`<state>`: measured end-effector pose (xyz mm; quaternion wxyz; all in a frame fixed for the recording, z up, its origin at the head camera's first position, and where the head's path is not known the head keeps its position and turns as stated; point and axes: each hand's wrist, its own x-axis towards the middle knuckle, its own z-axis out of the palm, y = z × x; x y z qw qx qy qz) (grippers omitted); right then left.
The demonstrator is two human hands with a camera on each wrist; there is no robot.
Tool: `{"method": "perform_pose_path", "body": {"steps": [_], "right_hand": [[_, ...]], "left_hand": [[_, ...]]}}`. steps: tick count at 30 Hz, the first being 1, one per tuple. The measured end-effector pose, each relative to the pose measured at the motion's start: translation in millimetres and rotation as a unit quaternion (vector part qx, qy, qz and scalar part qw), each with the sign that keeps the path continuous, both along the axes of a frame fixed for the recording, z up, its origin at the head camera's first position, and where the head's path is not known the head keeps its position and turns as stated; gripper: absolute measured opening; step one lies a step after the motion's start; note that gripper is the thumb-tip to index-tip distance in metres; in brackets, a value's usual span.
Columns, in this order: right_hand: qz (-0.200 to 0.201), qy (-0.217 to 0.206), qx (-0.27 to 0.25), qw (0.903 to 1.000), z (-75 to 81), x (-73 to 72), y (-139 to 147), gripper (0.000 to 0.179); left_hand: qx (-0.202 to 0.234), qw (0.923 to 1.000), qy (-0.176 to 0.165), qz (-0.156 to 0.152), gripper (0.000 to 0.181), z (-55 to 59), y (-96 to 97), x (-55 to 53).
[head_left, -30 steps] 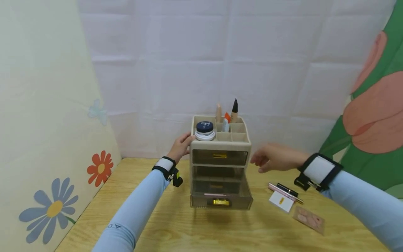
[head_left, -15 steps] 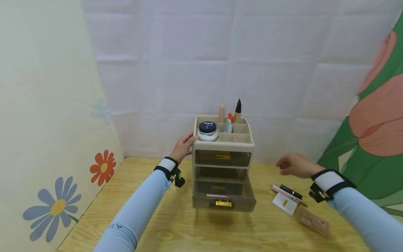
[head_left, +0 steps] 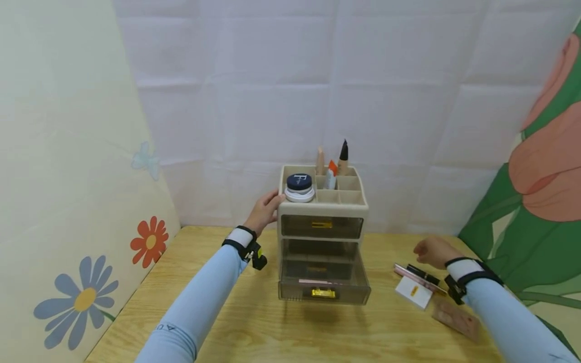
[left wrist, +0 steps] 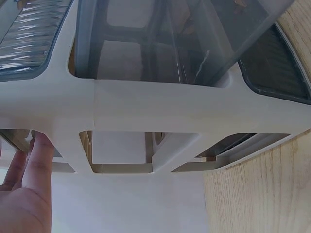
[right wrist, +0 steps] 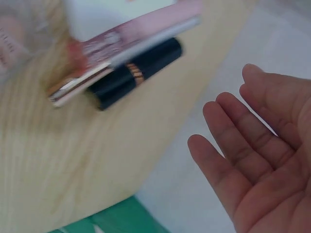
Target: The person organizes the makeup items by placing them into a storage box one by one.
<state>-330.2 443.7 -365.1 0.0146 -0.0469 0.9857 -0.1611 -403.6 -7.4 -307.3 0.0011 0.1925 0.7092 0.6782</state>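
Note:
A cream makeup organizer (head_left: 323, 207) stands on the table with its lower smoky drawer (head_left: 324, 290) pulled out; a thin pink item shows inside. My left hand (head_left: 263, 214) grips the organizer's upper left side, thumb at the rim. In the left wrist view, fingers (left wrist: 39, 162) reach into an opening in its side wall. My right hand (head_left: 437, 252) hovers, holding nothing, behind a pink-and-gold tube (head_left: 419, 279) and a black tube (head_left: 423, 274). Its fingers (right wrist: 218, 126) are loosely bent in the right wrist view, apart from the black tube (right wrist: 133, 73).
A white box (head_left: 414, 292) and a flat pinkish-brown packet (head_left: 456, 320) lie beside the tubes. Round compacts (head_left: 299, 187), a black-tipped pen (head_left: 343, 156) and an orange-capped tube (head_left: 331, 176) sit in the organizer's top. Behind the wooden table (head_left: 218, 312) hangs a white cloth (head_left: 254, 111).
My right hand has moved right and down from beside the organizer to near the loose tubes. The left hand keeps its place on the organizer, and the lower drawer stays pulled out.

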Motion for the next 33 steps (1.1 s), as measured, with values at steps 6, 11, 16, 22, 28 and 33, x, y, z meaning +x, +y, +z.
{"method": "perform_pose_path", "body": {"steps": [6, 11, 16, 22, 28, 33], "right_hand": [[-0.029, -0.027, -0.009, 0.9992, -27.1, -13.0, 17.8, 0.022], [-0.075, -0.053, -0.018, 0.9956, -44.5, -20.5, 24.5, 0.023], [-0.101, -0.066, -0.016, 0.9926, -52.5, -24.7, 24.2, 0.023], [-0.093, -0.06, -0.028, 0.9935, -55.0, -22.9, 24.2, 0.018], [-0.093, -0.06, -0.044, 0.9929, -60.3, -23.1, 24.6, 0.019], [-0.093, -0.063, -0.044, 0.9927, -66.6, -25.9, 26.5, 0.021]], "left_hand": [[-0.001, 1.0, 0.004, -0.003, 0.056, -0.9, -1.5, -0.7], [0.005, 1.0, 0.005, -0.007, 0.055, -2.4, -1.5, -1.7], [0.003, 0.9999, 0.001, -0.011, 0.056, 1.0, -2.3, 2.5], [0.002, 1.0, 0.001, -0.008, 0.055, -1.7, -2.2, -2.4], [0.001, 1.0, 0.004, -0.006, 0.055, -1.8, -1.7, -2.1], [0.002, 0.9999, 0.004, -0.009, 0.054, -2.8, -1.9, -2.6]]}}
